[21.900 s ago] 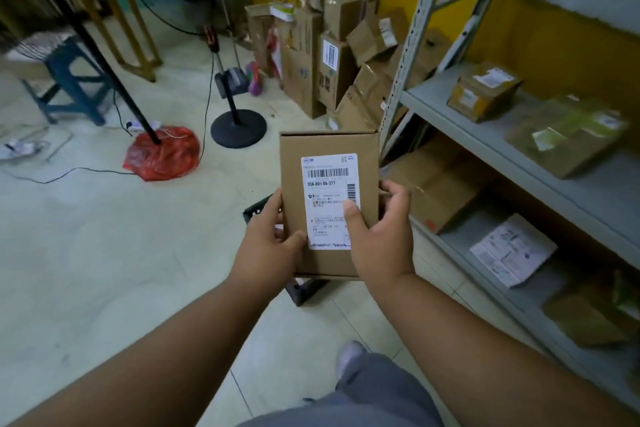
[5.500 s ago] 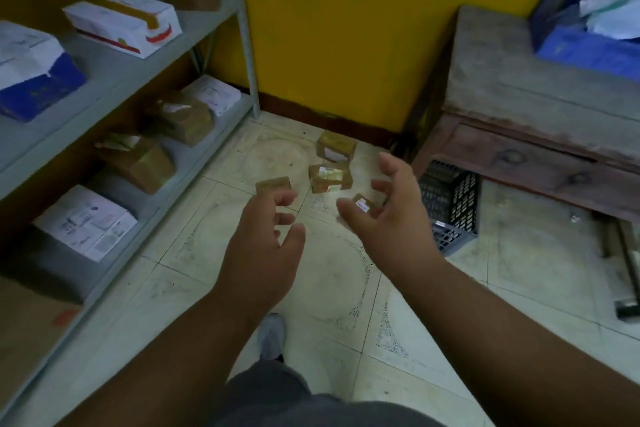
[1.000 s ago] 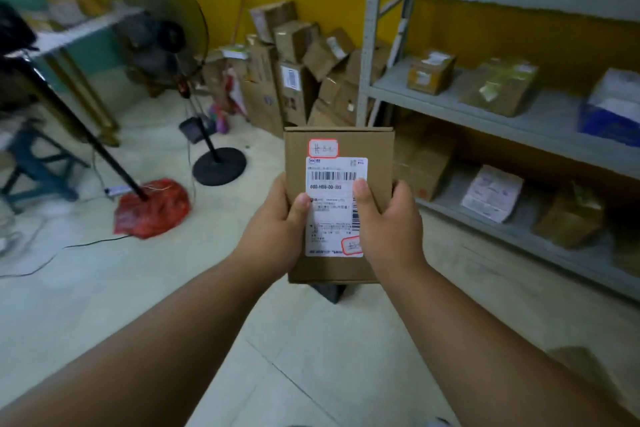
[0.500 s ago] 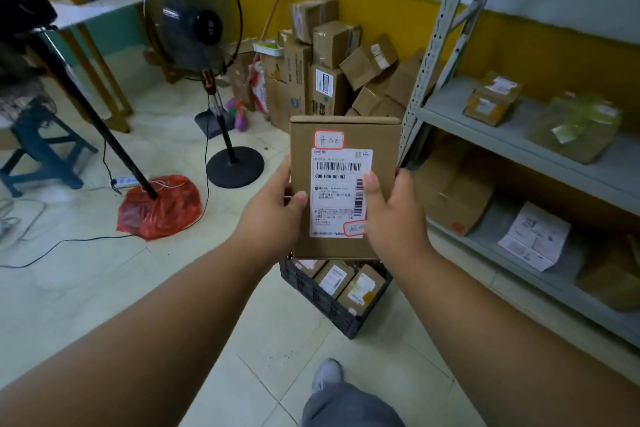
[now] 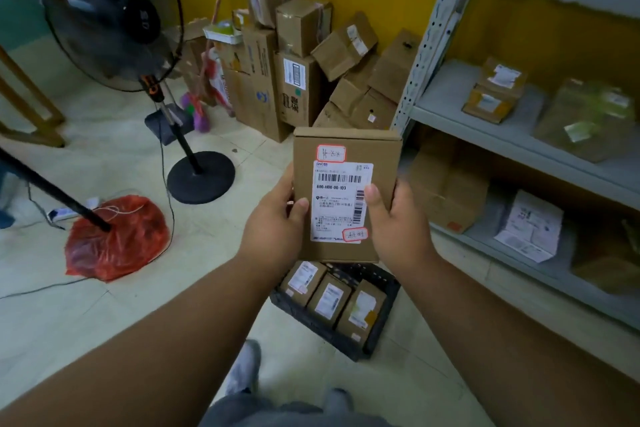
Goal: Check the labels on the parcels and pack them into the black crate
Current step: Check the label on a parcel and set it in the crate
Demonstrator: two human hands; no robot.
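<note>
I hold a flat brown cardboard parcel (image 5: 384, 163) upright in front of me, its white barcode label (image 5: 341, 198) facing the camera. My left hand (image 5: 277, 222) grips its left edge with the thumb on the front. My right hand (image 5: 398, 222) grips the right edge, thumb on the label. Below the parcel, the black crate (image 5: 384, 329) sits on the floor with three labelled parcels (image 5: 329, 296) standing side by side in it. The parcel hides the crate's far end.
A grey metal shelf unit (image 5: 512, 139) with parcels runs along the right. A pile of cardboard boxes (image 5: 311, 55) leans against the yellow wall behind. A standing fan (image 5: 114, 17) with round base (image 5: 201, 177) and a red plastic bag (image 5: 114, 239) are on the left floor.
The view has moved nearer to the crate, which shows more fully below the parcel. Both hands keep the same hold on the parcel.
</note>
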